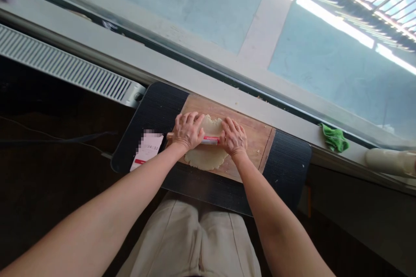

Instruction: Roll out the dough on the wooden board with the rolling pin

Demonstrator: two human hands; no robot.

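A rolling pin (210,140) with a red and white label lies across a flattened sheet of pale dough (205,159). My left hand (188,130) presses on the pin's left part, fingers curled over it. On its right part rests my right hand (234,136), also with fingers bent over the top. Ragged, cracked edges show on the dough, both beyond the pin and on my side of it. Under the dough is a wooden board (256,140). Most of the pin's wood is hidden beneath my hands.
The board sits on a small black table (289,160) against a white windowsill (195,73). A phone (149,152) lies left of the board. On the sill are a green cloth (334,137) and a pale cylindrical object (388,161). A radiator (74,67) stands at the left.
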